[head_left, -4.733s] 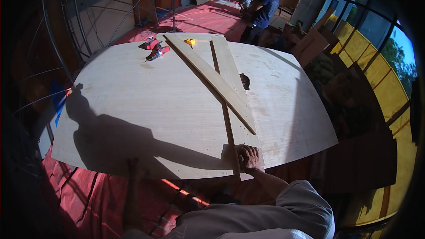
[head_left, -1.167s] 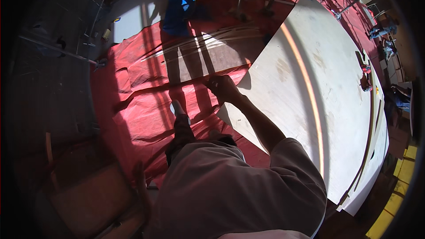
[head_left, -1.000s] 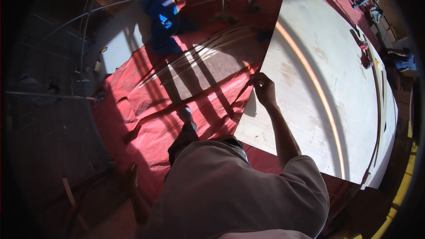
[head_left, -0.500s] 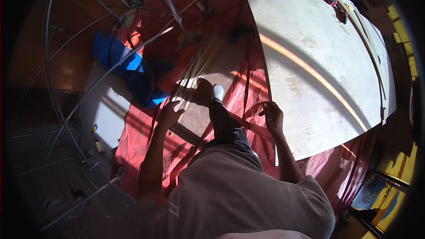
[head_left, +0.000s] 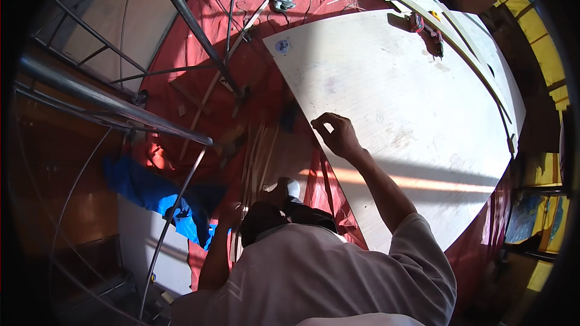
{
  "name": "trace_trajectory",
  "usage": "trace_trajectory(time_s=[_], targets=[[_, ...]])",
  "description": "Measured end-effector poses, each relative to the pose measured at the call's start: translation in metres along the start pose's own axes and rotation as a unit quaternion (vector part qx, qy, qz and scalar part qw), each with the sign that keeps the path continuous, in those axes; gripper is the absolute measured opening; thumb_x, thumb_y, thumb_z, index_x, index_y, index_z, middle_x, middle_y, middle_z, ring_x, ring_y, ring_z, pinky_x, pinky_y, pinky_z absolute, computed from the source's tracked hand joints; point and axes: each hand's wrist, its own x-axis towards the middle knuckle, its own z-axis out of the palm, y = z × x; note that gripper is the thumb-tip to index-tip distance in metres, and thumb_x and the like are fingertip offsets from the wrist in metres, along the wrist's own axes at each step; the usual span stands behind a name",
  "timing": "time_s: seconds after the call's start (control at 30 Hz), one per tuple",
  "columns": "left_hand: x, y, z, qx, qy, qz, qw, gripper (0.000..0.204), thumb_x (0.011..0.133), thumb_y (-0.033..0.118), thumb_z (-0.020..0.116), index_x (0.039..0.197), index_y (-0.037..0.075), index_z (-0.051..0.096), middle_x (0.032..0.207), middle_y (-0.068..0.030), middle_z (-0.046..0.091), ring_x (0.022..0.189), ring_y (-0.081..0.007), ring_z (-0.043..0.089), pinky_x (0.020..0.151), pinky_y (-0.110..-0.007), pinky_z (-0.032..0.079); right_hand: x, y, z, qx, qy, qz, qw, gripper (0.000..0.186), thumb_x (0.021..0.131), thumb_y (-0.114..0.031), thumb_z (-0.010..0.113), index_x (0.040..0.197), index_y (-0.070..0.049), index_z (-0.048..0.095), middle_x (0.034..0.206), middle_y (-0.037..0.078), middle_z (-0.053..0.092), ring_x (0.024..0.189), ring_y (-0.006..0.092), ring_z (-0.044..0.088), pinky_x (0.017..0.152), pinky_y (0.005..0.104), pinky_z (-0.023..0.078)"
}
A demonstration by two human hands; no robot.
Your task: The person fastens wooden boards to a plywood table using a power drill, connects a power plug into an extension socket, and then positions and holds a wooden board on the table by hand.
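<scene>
Curls right hand (head_left: 341,137) at left edge of board (head_left: 411,96); cannot tell if gripping. Has left hand (head_left: 229,214) nearer wood strips (head_left: 263,152) running lengthwise ahead, too dark to tell its grip.

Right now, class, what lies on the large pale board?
At least one red drill, long wooden strips and a small yellow object lie on the board. The surface directly beneath them is hidden.

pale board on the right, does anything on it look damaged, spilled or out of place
A dark bluish blotch near the far left corner of the pale board looks odd against the light surface; stain or drawn mark, I cannot tell. The orange band across it looks like sunlight, not damage.
</scene>
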Motion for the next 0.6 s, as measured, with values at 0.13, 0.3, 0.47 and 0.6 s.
trace_trajectory(time_s=[0.13,0.3,0.47,0.6], targets=[[0.094,0.034,-0.082,-0.131,0.249,-0.017,0.959,0.029,0.088,0.023,0.057,0.095,-0.004,0.063,0.082,-0.021,0.066,0.077,-0.0263,0.066,0.07,-0.039,0.051,0.089,-0.004,-0.014,-0.004,0.104,-0.06,0.993,0.008,0.085,-0.007,0.065,0.091,-0.002,0.067,0.089,0.013,0.068,0.087,0.0304,0.066,0.076,0.0366,0.052],[0.212,0.103,-0.209,-0.107,0.152,-0.102,0.977,0.039,0.087,0.027,0.061,0.11,-0.004,0.063,0.1,-0.0178,0.068,0.094,-0.0257,0.067,0.084,-0.035,0.051,0.168,0.024,-0.022,-0.035,0.143,-0.03,0.989,0.015,0.084,-0.009,0.067,0.099,-0.004,0.066,0.099,0.013,0.067,0.096,0.0313,0.063,0.082,0.0383,0.051],[0.393,0.076,-0.245,-0.205,0.121,-0.053,0.97,0.035,0.086,0.023,0.062,0.11,-0.003,0.063,0.094,-0.0155,0.068,0.087,-0.025,0.066,0.079,-0.035,0.051,0.257,0.092,-0.029,-0.115,0.154,0.009,0.981,0.018,0.083,-0.008,0.068,0.1,-0.003,0.065,0.102,0.013,0.066,0.098,0.0317,0.061,0.086,0.0401,0.048],[0.563,0.08,-0.29,-0.175,0.056,-0.017,0.983,0.032,0.085,0.019,0.059,0.11,0.001,0.064,0.097,-0.0143,0.067,0.093,-0.0298,0.064,0.082,-0.04,0.05,0.348,0.156,-0.021,-0.183,0.159,0.084,0.966,0.018,0.084,-0.011,0.067,0.101,-0.006,0.065,0.106,0.011,0.065,0.102,0.0302,0.061,0.097,0.0466,0.043]])
